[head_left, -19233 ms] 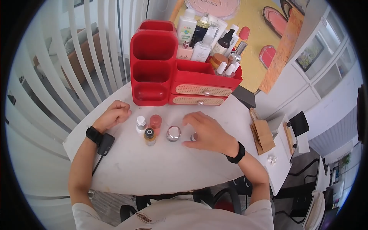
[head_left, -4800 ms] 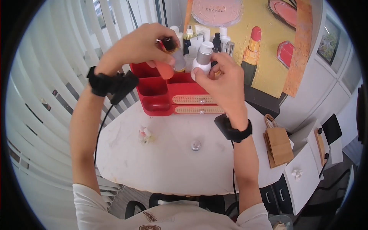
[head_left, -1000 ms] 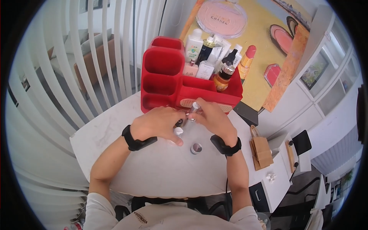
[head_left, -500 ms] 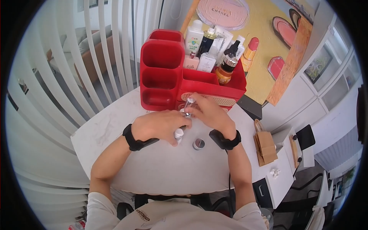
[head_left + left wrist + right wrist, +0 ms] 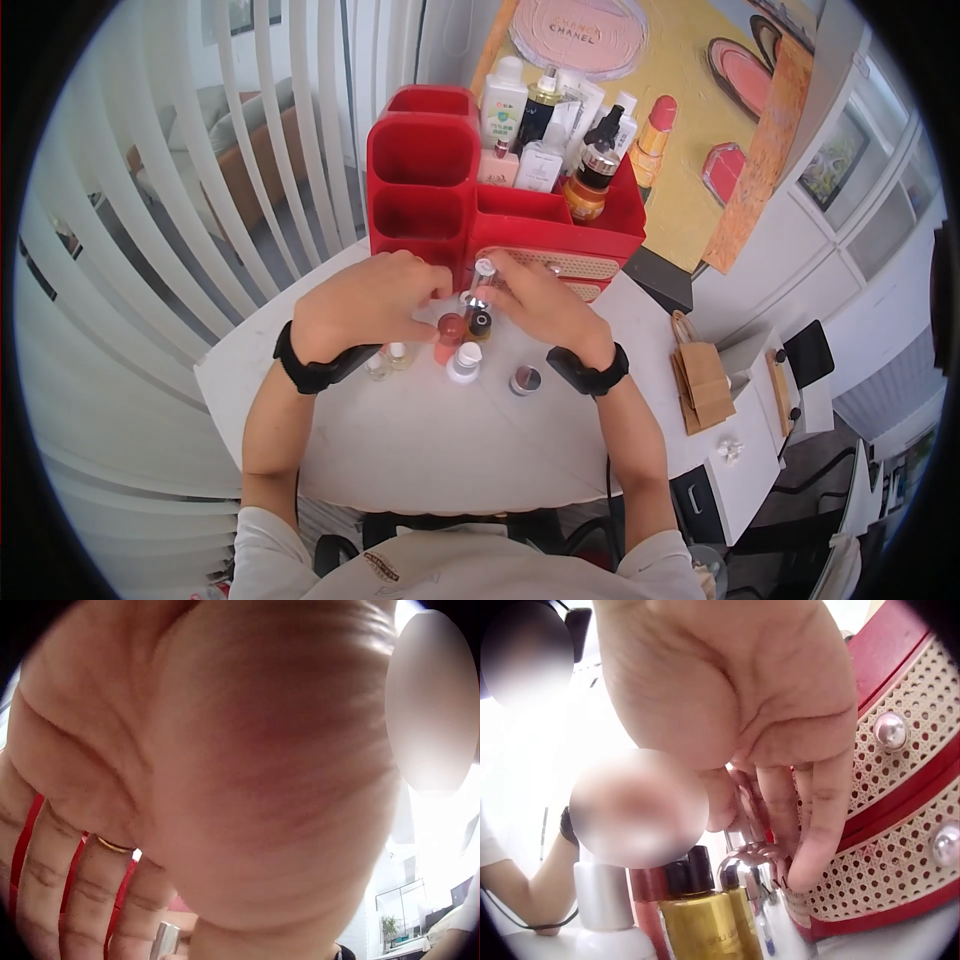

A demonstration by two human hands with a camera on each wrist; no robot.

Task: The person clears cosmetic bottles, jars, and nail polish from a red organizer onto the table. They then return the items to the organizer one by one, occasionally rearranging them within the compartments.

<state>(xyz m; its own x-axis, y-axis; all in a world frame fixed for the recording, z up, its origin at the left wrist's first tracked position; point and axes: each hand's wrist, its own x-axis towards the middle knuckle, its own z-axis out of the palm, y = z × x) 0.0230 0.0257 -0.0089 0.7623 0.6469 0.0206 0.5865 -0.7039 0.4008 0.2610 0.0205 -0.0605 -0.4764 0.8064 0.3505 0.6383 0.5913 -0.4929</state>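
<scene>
My left hand (image 5: 375,300) hovers over the table's left part with relaxed fingers, holding nothing visible. Its thumb is close to a pink bottle (image 5: 450,332). Fingers and thumb of my right hand (image 5: 548,308) pinch a clear, silver-collared bottle (image 5: 484,277) just before the red organizer. Beside it stand a black-capped bottle (image 5: 480,323) and a white bottle (image 5: 465,364); the right wrist view shows yellow liquid in the black-capped bottle (image 5: 705,922). A small round jar (image 5: 525,380) sits to the right. Two small bottles (image 5: 398,356) are partly hidden under my left wrist.
The red organizer (image 5: 420,150) stands behind my hands, with bottles and tubes in its right section and two woven-front drawers. Farther back leans a yellow painting (image 5: 690,130). A brown paper bag (image 5: 703,385) is at the right, near a white cabinet.
The bottles held in the air earlier are down at the table. In the last half second my left hand moved left off the bottle group, uncovering the pink and black-capped ones; my right hand keeps its pinch.
</scene>
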